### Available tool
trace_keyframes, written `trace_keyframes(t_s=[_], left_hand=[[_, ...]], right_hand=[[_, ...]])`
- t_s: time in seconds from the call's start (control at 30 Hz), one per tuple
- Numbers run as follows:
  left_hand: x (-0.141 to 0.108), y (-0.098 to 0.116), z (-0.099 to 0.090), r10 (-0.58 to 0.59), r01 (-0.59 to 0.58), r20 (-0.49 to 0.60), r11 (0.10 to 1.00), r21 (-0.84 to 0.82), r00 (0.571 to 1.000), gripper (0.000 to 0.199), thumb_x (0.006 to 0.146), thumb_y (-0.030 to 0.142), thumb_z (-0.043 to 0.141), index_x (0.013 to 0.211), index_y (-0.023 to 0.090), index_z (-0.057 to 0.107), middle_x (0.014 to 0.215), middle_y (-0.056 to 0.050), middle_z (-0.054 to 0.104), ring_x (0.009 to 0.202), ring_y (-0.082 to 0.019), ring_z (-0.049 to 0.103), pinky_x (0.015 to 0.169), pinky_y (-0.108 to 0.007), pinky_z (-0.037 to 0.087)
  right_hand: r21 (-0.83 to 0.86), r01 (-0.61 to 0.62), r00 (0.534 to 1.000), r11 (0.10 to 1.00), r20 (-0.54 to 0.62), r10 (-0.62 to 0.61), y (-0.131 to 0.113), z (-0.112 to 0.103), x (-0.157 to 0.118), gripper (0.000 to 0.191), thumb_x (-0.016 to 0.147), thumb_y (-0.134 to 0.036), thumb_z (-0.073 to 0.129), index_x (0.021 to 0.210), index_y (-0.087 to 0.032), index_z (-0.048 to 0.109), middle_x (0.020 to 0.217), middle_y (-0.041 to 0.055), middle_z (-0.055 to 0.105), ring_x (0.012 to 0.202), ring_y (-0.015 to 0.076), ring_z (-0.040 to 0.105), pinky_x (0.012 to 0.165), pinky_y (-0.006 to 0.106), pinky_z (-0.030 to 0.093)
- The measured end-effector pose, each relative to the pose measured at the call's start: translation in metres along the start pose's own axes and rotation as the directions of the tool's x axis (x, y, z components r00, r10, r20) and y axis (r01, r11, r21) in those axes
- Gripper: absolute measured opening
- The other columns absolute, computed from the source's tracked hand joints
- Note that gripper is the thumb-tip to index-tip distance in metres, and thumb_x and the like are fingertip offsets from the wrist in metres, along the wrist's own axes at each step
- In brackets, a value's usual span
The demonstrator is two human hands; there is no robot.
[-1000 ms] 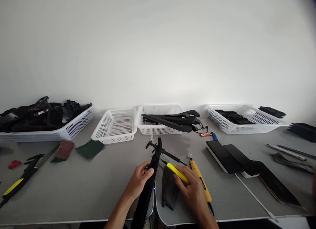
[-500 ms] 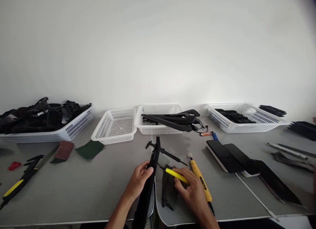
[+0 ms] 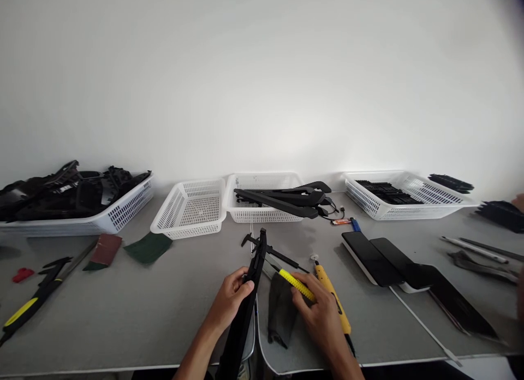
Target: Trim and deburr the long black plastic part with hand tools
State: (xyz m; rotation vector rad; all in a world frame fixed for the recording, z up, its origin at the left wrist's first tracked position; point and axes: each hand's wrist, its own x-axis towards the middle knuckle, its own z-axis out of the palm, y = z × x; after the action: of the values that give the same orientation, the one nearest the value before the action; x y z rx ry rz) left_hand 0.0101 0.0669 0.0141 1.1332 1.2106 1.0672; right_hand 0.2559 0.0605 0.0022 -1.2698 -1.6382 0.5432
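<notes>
My left hand [image 3: 232, 299] is closed around a long black plastic part [image 3: 244, 309], thumb on its face, near the front edge of the table. The part slants upward, its narrow end pointing away from me. Right of it, my right hand [image 3: 317, 306] grips a tool with a yellow ribbed handle [image 3: 297, 284]; its thin tip points toward the part, and I cannot tell whether they touch. Beneath that hand lies a dark cloth-like piece [image 3: 280, 309]. A black caliper [image 3: 282, 256] rests just beyond, and a yellow rotary tool [image 3: 333, 301] lies beside my right hand.
White baskets [image 3: 188, 232] stand along the wall, several holding black parts. Phones [image 3: 372, 260] and a white cable [image 3: 426, 325] lie at right. Sandpaper pieces [image 3: 149, 248] and a yellow-black tool [image 3: 33, 303] are at left. A person's hand [image 3: 519, 202] shows at the right edge.
The yellow-handled tool has tilted, its tip now pointing further up and away from me. My right hand has shifted slightly right; my left hand and the black part are nearly unmoved.
</notes>
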Motion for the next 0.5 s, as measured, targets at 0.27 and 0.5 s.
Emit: trace_keyframes(t_s=[0.27,0.5], left_hand=[[-0.0015,0.0010,-0.0016,-0.023,0.025,0.043,0.999,-0.042,0.999,0.071,0.082,0.059,0.080,0.138,0.016,0.069,0.100,-0.007,0.076,0.097,-0.027,0.069,0.087,-0.035,0.054],[-0.0038,0.0075,0.0008,-0.020,0.024,0.112,0.999,-0.039,0.993,0.076,0.086,0.062,0.075,0.144,0.014,0.066,0.087,-0.002,0.070,0.081,-0.021,0.062,0.077,-0.031,0.051]], right_hand=[[-0.016,-0.001,1.000,1.000,-0.006,0.001,-0.0012,-0.0022,-0.0005,0.023,0.094,-0.030,0.063,0.109,-0.024,0.080,0.107,0.0080,0.081,0.100,0.0290,0.077,0.090,0.041,0.061],[-0.004,-0.020,0.998,1.000,-0.053,0.020,0.0025,-0.0001,-0.0006,0.027,0.100,-0.036,0.062,0.116,-0.024,0.080,0.111,0.0089,0.081,0.105,0.0291,0.076,0.091,0.042,0.061]])
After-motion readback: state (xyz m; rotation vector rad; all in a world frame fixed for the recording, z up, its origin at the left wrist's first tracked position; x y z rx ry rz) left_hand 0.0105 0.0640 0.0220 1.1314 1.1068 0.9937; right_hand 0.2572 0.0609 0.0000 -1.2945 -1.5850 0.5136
